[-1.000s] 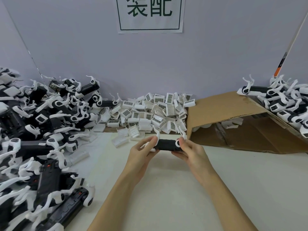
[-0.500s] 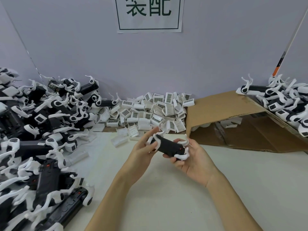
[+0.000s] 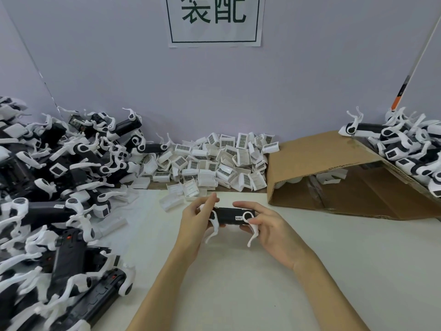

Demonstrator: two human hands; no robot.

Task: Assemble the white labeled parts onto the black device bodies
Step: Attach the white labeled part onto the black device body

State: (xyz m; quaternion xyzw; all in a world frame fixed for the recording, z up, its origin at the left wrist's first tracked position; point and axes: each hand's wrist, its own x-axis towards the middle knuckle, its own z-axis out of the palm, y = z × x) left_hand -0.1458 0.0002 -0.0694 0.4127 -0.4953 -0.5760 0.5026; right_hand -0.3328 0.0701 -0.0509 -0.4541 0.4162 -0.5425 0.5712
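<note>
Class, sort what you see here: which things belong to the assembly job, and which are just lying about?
Job:
left hand
right hand
black body, held by both
white labeled parts
unassembled bodies

Lying about:
cardboard box
wall sign
finished units

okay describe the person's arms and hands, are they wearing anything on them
Both forearms are bare right down to the bottom edge of the picture, with no sleeves in sight. The left hand and right hand have no gloves, and no rings, watch or wristband show.
</note>
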